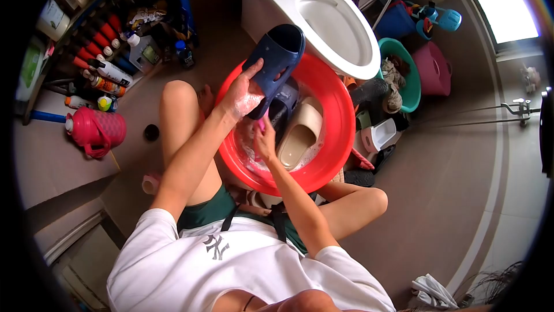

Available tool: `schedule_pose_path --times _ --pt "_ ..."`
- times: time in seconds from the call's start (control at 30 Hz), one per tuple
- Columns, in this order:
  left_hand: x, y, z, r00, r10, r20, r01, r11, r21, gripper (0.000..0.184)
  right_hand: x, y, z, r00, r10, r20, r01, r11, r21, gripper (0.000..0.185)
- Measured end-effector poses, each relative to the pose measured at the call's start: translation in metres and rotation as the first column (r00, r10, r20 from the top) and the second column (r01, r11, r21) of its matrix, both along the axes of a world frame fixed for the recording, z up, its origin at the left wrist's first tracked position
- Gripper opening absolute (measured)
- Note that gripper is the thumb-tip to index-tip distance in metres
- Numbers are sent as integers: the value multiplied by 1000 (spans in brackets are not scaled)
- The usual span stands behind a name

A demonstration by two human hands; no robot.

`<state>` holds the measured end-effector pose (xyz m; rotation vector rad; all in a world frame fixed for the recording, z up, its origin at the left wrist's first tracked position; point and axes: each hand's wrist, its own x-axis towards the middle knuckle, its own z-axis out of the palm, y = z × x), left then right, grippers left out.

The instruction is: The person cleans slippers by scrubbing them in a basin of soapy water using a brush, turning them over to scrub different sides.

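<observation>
Left hand (243, 96) grips a navy slipper (272, 61) — right hand (265, 140) clasps a pink object (262, 125).

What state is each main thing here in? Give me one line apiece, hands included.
Left hand: sudsy, gripping
Navy slipper: tilted, held up in the left hand
Right hand: closed around a pink object
Pink object: gripped, mostly hidden
Red basin: sudsy inside
Beige slipper: lying in the basin
Dark slipper: in the basin, partly hidden
Toilet: open
Teal tub: holding cloth
</observation>
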<state>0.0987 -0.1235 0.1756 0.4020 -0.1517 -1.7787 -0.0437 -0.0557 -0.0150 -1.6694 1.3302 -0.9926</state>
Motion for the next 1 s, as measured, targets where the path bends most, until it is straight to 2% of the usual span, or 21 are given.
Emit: schedule_pose_path --times 0.07,0.13,0.17,0.23,0.3,0.33,0.37,0.4,0.43,0.53,0.57,0.67,0.77,0.8,0.83,0.87,0.9,0.93,1.0 --pt "-5 6 0 997 -32 -68 34 999 21 43 -24 -2 44 991 -83 106 84 997 -2 56" --pt "-14 11 -10 984 -68 -167 83 993 85 43 -65 15 78 955 -166 245 46 902 429 60" --pt "-25 16 -16 983 -47 -179 73 988 139 42 -77 18 95 932 -207 297 76 914 399 60" --pt "-51 26 -46 980 -44 -192 89 969 230 41 -100 23 115 925 -300 235 176 884 434 60" --pt "-76 36 -78 978 -84 -190 136 951 278 41 -105 27 144 906 -293 305 156 902 402 61" --pt "-86 41 -82 971 -76 -226 147 939 312 41 -110 30 143 942 -239 237 136 915 380 61" --pt "-95 44 -94 960 -123 -251 193 941 277 40 -112 32 140 969 -183 167 113 927 359 60" --pt "-103 44 -112 967 -153 -203 197 955 220 43 -107 35 132 993 -113 -40 116 990 82 60" --pt "-108 44 -119 972 -178 -153 202 966 161 46 -98 40 130 995 -65 -77 73 992 98 60" --pt "-107 40 -133 965 -174 -198 230 923 307 56 -80 48 128 974 -1 -227 20 996 83 62" --pt "-109 38 -143 958 -195 -210 254 917 308 58 -79 45 124 964 21 -266 10 994 112 62" --pt "-117 38 -163 941 -254 -223 321 879 353 66 -78 23 106 931 4 -365 17 998 54 62" --pt "-120 36 -157 879 -256 -403 378 889 260 67 -79 -13 94 939 -85 -334 89 996 -3 58" --pt "-126 37 -155 923 -238 -302 312 923 225 68 -80 -33 88 933 -105 -344 113 994 5 57" --pt "-127 38 -151 931 -220 -292 298 919 258 67 -81 -50 82 928 -125 -351 139 990 15 55" --pt "-124 36 -144 939 -203 -277 282 915 288 67 -78 -60 89 923 -96 -372 148 982 114 53" --pt "-122 35 -141 946 -188 -263 269 910 315 66 -75 -58 86 934 -115 -338 152 985 84 52" --pt "-121 35 -152 918 -208 -339 302 919 255 66 -75 -54 83 942 -137 -306 160 986 51 52" --pt "-123 36 -156 926 -190 -327 262 946 191 67 -77 -39 71 966 -147 -214 116 982 -148 51"
